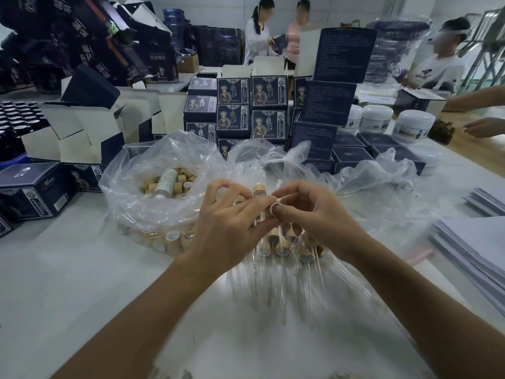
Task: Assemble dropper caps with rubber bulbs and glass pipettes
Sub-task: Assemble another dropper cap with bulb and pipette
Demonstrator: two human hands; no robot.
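Both hands meet over the middle of the white bench (82,283), above a heap of finished droppers. The right hand (314,214) pinches a wooden dropper cap (276,207) between thumb and curled fingers, its open white-lined mouth turned toward the camera. The left hand (229,222) comes in from the other side with fingers curled, its thumb and forefinger tips touching the same cap at the point where the two hands join; whether a rubber bulb sits between those fingertips cannot be made out.

Just behind the fingers, another wooden cap (257,190) stands up on its glass stem. Directly under the hands lie the assembled droppers (281,248), wooden caps bunched together and glass pipettes (262,280) fanning toward the camera on clear plastic.

To the left of the hands, a clear plastic bag (153,192) holds loose wooden caps (180,177) and a stack of white parts. More crumpled plastic (369,181) lies to the right. Dark blue printed cartons (269,90) are stacked behind, white jars (415,125) stand far right, and a pile of white sheets (470,242) sits at the bench's right edge.
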